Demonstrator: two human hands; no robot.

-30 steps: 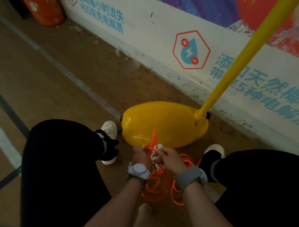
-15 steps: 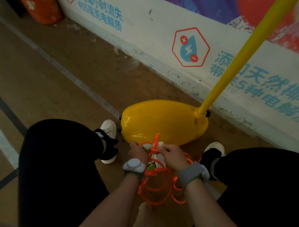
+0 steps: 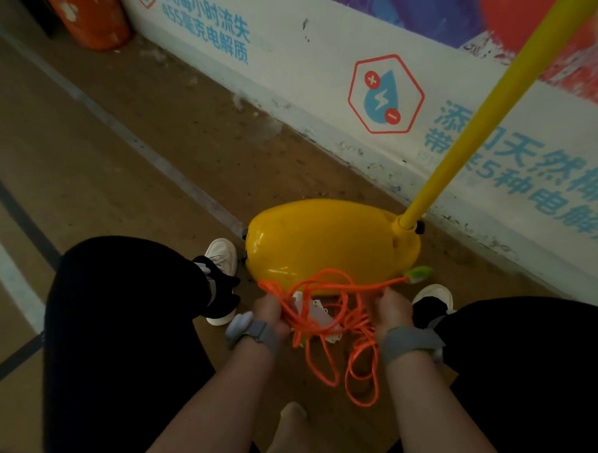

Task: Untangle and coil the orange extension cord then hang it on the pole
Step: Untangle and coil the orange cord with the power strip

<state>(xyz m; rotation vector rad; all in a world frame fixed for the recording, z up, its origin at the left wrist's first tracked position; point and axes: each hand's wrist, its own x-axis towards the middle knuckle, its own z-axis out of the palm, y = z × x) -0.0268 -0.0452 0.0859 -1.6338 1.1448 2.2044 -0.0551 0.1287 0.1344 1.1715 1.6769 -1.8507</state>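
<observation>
On the wall banner (image 3: 300,51): "455毫克电解质", "5种电解质", plus-and-minus droplet hexagon sign (image 3: 386,94)

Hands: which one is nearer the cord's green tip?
The right hand: the green tip sticks out just beyond it, by the yellow base. The left hand grips cord loops farther away.

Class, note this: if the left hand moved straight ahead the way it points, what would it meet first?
Probably the yellow pole base, just ahead of the left hand, which grips the orange extension cord. Depth is unclear; the hand might pass above it.
</observation>
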